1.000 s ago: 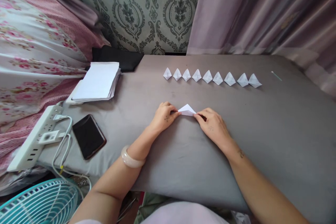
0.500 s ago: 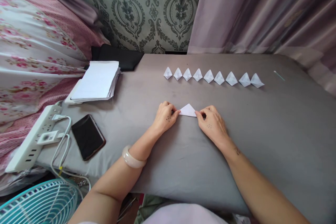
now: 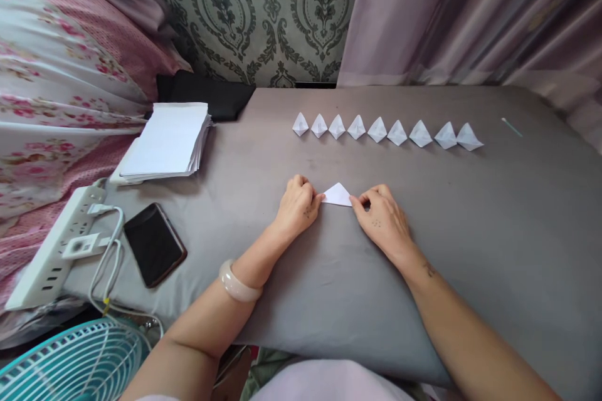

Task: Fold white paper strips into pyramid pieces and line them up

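A small white folded paper (image 3: 337,195), triangular with its point away from me, lies at the middle of the grey cloth-covered table (image 3: 301,250). My left hand (image 3: 298,205) pinches its left corner between thumb and finger. At the opposite corner, the thumb and forefinger of my right hand (image 3: 382,219) are closed on the paper's edge. The other fingers of both hands are curled. Beyond my hands stand several white folded paper boats (image 3: 377,130) in a row running left to right.
A stack of white paper (image 3: 164,138) sits at the back left, in front of a black folded item (image 3: 207,95). Nearer are a phone (image 3: 155,244), a power strip (image 3: 56,247) with cables, and a teal fan (image 3: 79,363). A cotton swab (image 3: 512,127) lies far right.
My view has shifted slightly, so the row of boats and the far edge sit a little higher. Both hands keep their hold on the paper's corners.
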The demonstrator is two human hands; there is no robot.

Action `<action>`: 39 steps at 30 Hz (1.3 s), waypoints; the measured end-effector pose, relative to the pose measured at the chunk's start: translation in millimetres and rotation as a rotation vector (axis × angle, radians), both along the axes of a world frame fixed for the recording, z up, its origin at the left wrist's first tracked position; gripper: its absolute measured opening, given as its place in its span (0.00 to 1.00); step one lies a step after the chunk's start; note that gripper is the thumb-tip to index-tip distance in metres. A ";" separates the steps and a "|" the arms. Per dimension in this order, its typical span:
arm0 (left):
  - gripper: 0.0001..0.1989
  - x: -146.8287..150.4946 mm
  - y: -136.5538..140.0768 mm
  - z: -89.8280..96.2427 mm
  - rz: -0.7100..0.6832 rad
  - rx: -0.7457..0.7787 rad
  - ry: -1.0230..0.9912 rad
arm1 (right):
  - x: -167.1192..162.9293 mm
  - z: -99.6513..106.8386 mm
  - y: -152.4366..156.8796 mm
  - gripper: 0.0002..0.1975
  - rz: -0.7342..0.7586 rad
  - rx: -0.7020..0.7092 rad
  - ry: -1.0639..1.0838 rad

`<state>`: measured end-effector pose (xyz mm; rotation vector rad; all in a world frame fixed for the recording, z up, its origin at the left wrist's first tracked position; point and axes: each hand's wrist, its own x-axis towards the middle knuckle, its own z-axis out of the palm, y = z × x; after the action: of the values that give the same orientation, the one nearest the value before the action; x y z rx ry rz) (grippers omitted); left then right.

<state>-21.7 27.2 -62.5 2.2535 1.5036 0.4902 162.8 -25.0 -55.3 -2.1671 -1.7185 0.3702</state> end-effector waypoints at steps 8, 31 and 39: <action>0.10 -4.3 10.2 -0.5 -0.008 -0.061 -0.037 | 12.8 -0.2 10.0 0.14 0.020 -0.043 0.127; 0.23 0.6 15.1 -3.2 -0.479 0.079 -0.029 | 25.6 -0.9 8.9 0.14 -0.051 0.182 0.562; 0.24 -1.7 18.1 -7.3 -0.442 0.048 -0.055 | -23.9 1.0 -19.0 0.17 0.351 0.227 0.036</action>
<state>-23.5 45.3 -69.8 2.4878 0.9315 0.4494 138.9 -44.0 -54.3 -1.6935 -2.0141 0.2822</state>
